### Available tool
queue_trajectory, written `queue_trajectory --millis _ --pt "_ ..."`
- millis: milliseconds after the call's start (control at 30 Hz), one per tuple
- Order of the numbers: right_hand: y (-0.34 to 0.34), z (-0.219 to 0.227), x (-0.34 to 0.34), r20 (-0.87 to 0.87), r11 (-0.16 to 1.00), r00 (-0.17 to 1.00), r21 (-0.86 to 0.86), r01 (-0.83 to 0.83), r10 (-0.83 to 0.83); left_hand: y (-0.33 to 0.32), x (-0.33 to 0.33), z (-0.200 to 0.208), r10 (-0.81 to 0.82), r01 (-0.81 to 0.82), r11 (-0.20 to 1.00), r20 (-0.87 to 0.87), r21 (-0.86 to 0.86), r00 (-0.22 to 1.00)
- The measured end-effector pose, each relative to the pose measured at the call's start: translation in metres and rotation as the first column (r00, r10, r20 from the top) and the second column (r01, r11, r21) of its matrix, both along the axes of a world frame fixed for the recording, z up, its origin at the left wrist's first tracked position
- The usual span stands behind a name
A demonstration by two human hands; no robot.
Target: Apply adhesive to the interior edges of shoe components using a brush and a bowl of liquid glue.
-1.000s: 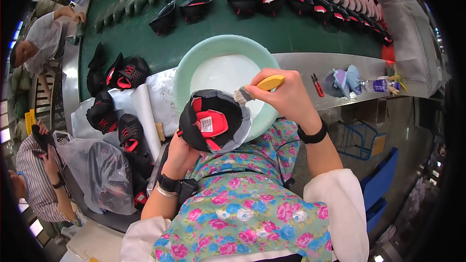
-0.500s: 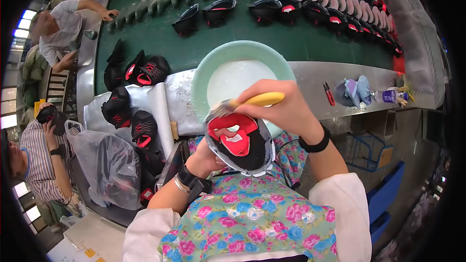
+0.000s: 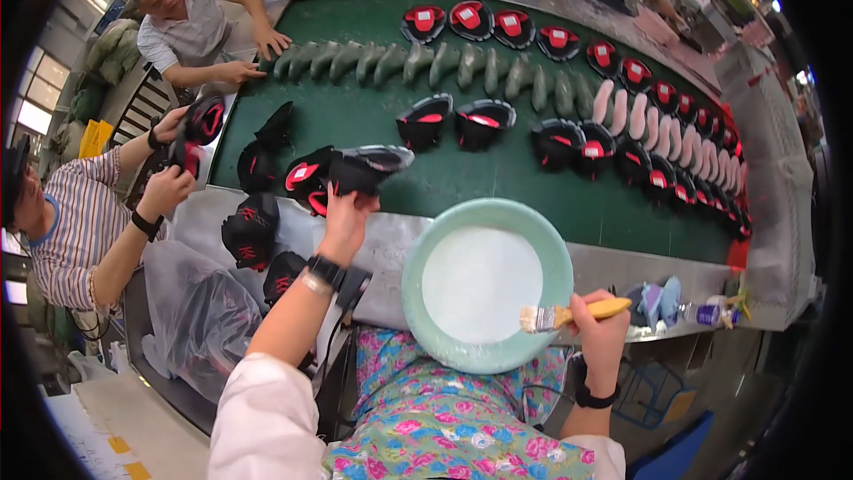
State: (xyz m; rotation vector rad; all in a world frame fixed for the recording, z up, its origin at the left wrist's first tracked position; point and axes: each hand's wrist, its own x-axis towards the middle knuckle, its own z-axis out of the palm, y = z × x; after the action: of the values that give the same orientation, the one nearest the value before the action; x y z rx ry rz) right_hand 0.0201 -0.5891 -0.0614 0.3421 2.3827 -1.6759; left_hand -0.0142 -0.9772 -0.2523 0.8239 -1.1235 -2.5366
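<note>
Grasping a black shoe (image 3: 362,169) with its fingers, the left hand (image 3: 345,218) lies toward half past ten from the pale green basin (image 3: 414,280) at the bench (image 3: 515,162); the right hand (image 3: 600,331), fingers closed round a yellow-handled brush (image 3: 562,315), holds bristles over the basin's four o'clock.

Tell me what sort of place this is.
Probably a shoe factory's assembly line: rows of black-and-red shoe uppers, dark green foot-shaped forms and pale pink insole-shaped pieces run along a long green work surface.
</note>
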Motion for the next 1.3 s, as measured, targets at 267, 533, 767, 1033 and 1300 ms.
queue_trajectory --millis 267,533,767,1033,1300 --pt "-0.021 -0.015 -0.021 0.056 0.999 0.998 0.036 0.012 -0.014 -0.033 -0.108 -0.038 0.054 -0.112 0.979 0.309 0.172 0.950" --pt "-0.054 -0.013 -0.047 -0.157 0.981 0.969 -0.024 -0.195 0.189 -0.150 -0.014 -0.029 0.162 0.529 -0.194 0.504 -0.826 0.848" --pt "-0.068 0.008 -0.032 -0.135 0.940 0.937 -0.065 -0.334 0.323 -0.098 -0.010 0.106 -0.096 0.052 0.757 -0.032 -0.651 0.995" --pt "-0.076 0.049 -0.015 -0.084 0.751 0.780 -0.226 -0.621 0.620 0.070 0.059 0.164 -0.424 0.644 0.674 -0.525 0.361 0.738" --pt "-0.059 0.077 0.021 -0.243 0.695 0.661 0.089 -0.714 0.710 0.074 0.103 0.195 -0.724 0.572 0.553 -0.009 -0.606 0.690"
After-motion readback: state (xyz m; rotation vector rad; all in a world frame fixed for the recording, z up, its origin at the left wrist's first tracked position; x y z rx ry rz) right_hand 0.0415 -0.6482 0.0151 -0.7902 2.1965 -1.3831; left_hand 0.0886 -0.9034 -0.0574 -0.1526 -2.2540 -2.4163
